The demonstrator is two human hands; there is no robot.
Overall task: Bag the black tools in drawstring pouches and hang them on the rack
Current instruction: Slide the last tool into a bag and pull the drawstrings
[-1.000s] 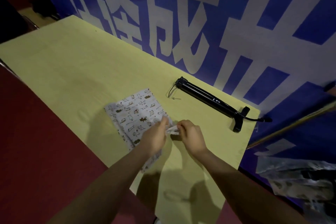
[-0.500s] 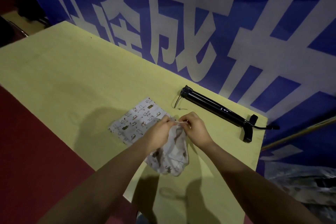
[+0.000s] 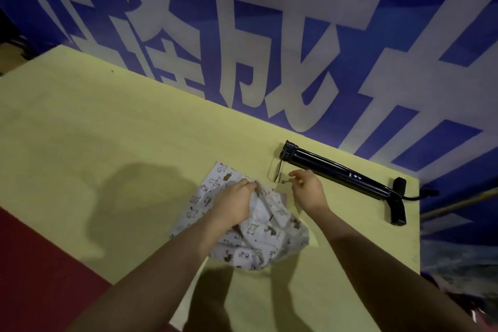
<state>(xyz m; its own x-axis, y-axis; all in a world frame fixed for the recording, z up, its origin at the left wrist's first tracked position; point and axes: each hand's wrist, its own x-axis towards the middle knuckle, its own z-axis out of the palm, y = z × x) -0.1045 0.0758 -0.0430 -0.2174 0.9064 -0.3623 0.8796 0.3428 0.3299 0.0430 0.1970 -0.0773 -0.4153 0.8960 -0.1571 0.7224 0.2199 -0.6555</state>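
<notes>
A white drawstring pouch printed with small animals hangs crumpled from my left hand, which grips its gathered top edge just above the table. Another printed pouch lies flat beneath it. My right hand has let go of the pouch and pinches a small metal piece at the end of a thin cord near the black tool. That tool is a long black tube with a foot piece and hose at its right end, lying along the table's far edge.
The yellow-green table stretches to the left. A blue banner with large white characters stands right behind it. Red floor lies at the near left. Clutter in plastic sits beyond the table's right edge.
Both hands lifted the top pouch by its mouth. Then my right hand let go and moved right to the cord end by the black tool, while my left keeps the pouch.
</notes>
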